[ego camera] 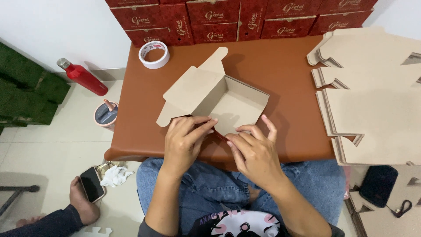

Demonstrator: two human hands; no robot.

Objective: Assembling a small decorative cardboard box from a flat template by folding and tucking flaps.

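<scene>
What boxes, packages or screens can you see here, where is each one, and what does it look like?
Half-folded box: plain brown cardboard, open, mid-table, both hands, left hand and right hand, at its near edge.
Red boxes: stacked along the table's far edge, dark red with pale trim.
Flat cardboard blanks: brown, piled at right.
Phone: dark screen, on the floor at left.

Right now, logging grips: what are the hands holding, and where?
Both the left hand and right hand grip the cardboard box at its near edge flap.

A low brown table (280, 66) carries a half-folded cardboard box (219, 94), a tape roll (154, 54) (white), flat cardboard sheets (372, 96) and red boxes (245, 17).
</scene>
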